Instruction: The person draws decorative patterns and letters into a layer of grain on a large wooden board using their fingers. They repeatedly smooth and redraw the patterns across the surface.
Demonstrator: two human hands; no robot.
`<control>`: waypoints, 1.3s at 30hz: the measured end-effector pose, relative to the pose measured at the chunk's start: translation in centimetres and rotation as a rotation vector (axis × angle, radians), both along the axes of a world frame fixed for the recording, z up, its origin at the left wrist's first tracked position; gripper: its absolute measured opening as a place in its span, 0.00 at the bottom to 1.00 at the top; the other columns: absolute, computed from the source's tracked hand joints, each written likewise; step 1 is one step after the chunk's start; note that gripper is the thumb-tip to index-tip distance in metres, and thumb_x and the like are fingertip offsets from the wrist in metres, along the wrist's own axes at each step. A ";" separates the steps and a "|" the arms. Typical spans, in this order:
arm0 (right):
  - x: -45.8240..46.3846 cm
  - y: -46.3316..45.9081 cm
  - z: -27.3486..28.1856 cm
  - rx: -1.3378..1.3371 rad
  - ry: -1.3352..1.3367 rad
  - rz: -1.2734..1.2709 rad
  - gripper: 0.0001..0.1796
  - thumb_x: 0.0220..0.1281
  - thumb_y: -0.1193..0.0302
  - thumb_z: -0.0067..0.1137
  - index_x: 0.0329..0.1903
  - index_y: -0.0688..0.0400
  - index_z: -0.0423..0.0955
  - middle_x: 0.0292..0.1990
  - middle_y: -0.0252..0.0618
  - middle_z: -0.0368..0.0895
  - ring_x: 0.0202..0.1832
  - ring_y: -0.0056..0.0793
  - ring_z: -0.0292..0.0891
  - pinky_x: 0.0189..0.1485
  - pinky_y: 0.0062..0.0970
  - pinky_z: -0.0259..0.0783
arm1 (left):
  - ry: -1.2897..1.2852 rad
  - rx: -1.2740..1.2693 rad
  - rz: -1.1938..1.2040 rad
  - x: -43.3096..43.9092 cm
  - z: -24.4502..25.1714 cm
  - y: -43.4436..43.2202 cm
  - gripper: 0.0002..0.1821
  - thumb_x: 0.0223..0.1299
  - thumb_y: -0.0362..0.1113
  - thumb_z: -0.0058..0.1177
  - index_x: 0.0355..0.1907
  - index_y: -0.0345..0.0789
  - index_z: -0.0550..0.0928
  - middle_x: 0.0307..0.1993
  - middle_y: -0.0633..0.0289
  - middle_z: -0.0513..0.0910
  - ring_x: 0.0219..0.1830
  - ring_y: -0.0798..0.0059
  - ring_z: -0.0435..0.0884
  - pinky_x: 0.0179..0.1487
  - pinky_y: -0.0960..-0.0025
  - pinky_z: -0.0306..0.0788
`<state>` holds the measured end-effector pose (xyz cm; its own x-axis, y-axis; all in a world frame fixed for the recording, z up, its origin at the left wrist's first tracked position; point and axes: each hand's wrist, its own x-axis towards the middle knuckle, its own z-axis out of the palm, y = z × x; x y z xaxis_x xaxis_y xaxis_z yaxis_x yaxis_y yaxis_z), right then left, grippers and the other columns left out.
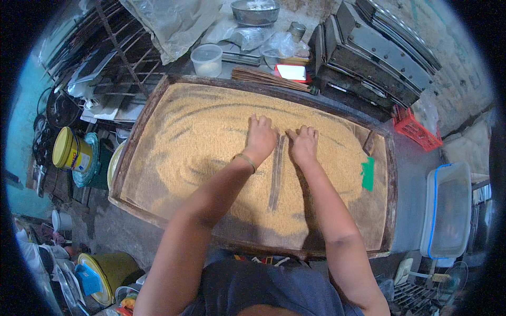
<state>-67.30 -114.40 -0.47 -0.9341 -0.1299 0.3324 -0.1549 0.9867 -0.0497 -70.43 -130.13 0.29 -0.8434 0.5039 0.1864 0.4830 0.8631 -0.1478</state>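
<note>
A layer of tan crumbs or grain (225,138) covers most of a large, shallow wooden tray (132,154) in front of me. My left hand (262,136) rests in the layer near its middle, fingers curled down into it, a bangle at the wrist. Just to its right, my right hand (303,143) touches the same layer, with its fingers bent and somewhat spread. Between the hands a straight dark groove runs through the layer towards me. Neither hand shows an object in its grip, though the fingertips are partly hidden. Curved streaks mark the layer beyond my hands.
Behind the tray lie a stick broom (272,80) and a clear plastic tub (206,61). A metal oven-like box (367,59) stands back right, above a red basket (417,128). A plastic bin (448,211) is at the right. Buckets (69,150) stand left. A green patch (368,174) marks the tray.
</note>
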 end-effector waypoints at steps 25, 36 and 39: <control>2.7 14.5 -0.5 0.084 0.007 -0.450 0.15 0.59 0.67 0.52 0.47 0.42 0.82 0.45 0.43 0.74 0.53 0.44 0.66 0.58 0.45 0.58 | -0.057 -0.056 0.437 -1.5 1.1 -16.7 0.17 0.65 0.35 0.42 0.53 0.46 0.81 0.56 0.53 0.73 0.63 0.58 0.64 0.71 0.45 0.45; 9.6 14.1 2.7 -0.100 0.026 -0.433 0.29 0.44 0.80 0.59 0.53 0.44 0.79 0.40 0.44 0.70 0.49 0.44 0.64 0.56 0.41 0.60 | -0.019 0.168 0.257 5.6 5.2 -16.4 0.15 0.59 0.28 0.47 0.44 0.41 0.85 0.45 0.49 0.75 0.56 0.54 0.69 0.68 0.44 0.53; 11.9 10.6 3.4 -0.200 0.104 -0.207 0.30 0.43 0.83 0.57 0.52 0.45 0.78 0.38 0.44 0.70 0.46 0.43 0.65 0.53 0.40 0.61 | 0.034 0.206 0.071 8.4 6.0 -13.9 0.18 0.57 0.25 0.45 0.46 0.43 0.84 0.40 0.49 0.76 0.54 0.53 0.70 0.66 0.45 0.58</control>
